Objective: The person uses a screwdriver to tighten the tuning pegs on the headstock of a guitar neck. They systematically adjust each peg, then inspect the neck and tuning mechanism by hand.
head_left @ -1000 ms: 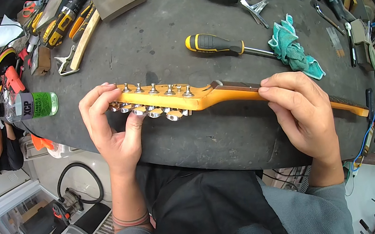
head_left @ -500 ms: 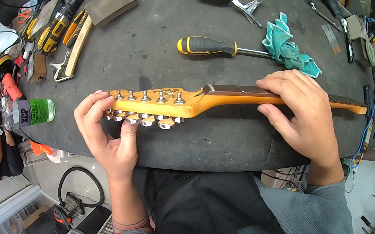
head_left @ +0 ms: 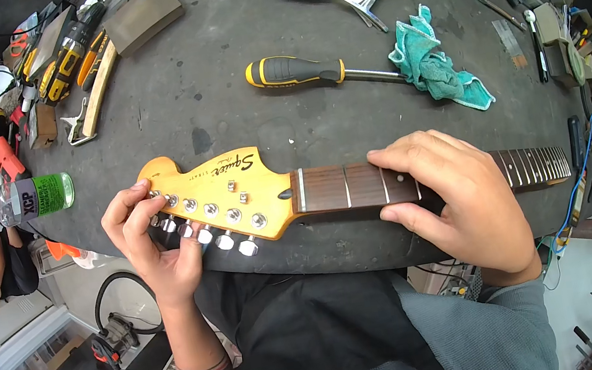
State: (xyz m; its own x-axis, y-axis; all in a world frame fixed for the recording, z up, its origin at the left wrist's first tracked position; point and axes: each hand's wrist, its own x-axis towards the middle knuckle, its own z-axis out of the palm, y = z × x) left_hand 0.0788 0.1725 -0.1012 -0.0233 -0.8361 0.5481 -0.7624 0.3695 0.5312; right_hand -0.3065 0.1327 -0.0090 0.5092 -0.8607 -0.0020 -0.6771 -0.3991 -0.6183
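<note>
A guitar neck point(head_left: 346, 186) with a dark fretboard lies across in front of me, its pale wooden headstock pointing left and its fretted end right. My left hand point(head_left: 158, 242) is closed on the headstock's far left end, fingers over the top edge and thumb by the silver tuning pegs point(head_left: 215, 234). Around the fretboard, a few frets in from the nut, my right hand point(head_left: 461, 201) is wrapped with thumb on the near edge and fingers on the far edge. The headstock's face and tuner posts are turned up toward me.
Beyond the neck lie a yellow-and-black screwdriver point(head_left: 297, 72) and a crumpled teal cloth point(head_left: 436, 66) over its tip. A clear bottle point(head_left: 35, 197) with green label lies at the left. A drill point(head_left: 71, 62) and a grey block point(head_left: 144, 21) sit far left; clamps point(head_left: 362, 2) lie far right.
The neck has rolled from its edge so that the headstock's face and fretboard now show upward. Both hands still hold it. The whole view has shifted slightly.
</note>
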